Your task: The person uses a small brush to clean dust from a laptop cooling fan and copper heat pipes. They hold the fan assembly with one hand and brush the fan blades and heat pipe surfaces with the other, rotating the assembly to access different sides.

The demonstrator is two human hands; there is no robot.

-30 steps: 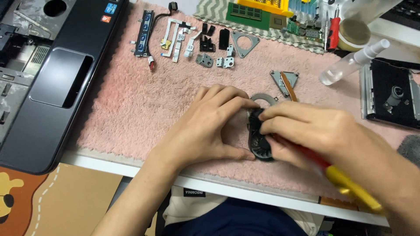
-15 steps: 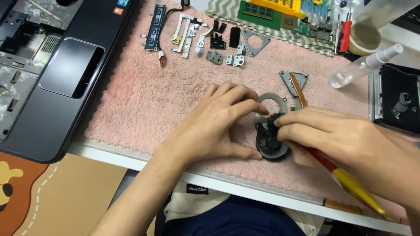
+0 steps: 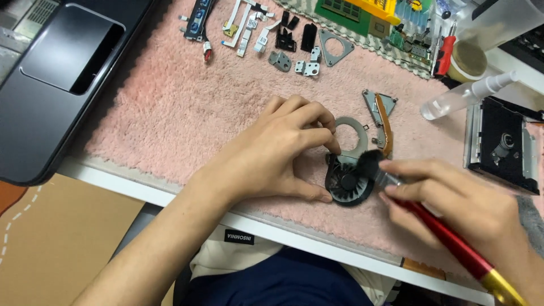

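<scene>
A small black round cooling fan [image 3: 347,181] lies on the pink fluffy mat [image 3: 187,113] near the table's front edge. My left hand [image 3: 277,150] pinches the fan's left rim between thumb and fingers and holds it down. My right hand [image 3: 453,201] grips a brush with a red and gold handle [image 3: 453,249]; its dark bristles [image 3: 368,161] rest on the fan's upper right side. Just behind the fan lie a grey ring-shaped metal plate [image 3: 351,131] and a metal bracket with a copper heat pipe [image 3: 382,116].
An opened dark laptop base [image 3: 62,68] sits at the left. Several small brackets, ribbon cables and screws [image 3: 283,39] are laid out along the mat's far side. A clear spray bottle [image 3: 464,96], a black drive unit [image 3: 501,144] and green circuit boards [image 3: 362,11] stand at the right and back.
My right hand has drawn back to the right, exposing the brush bristles on the fan. My left hand keeps its hold on the fan. The camera view has shifted slightly.
</scene>
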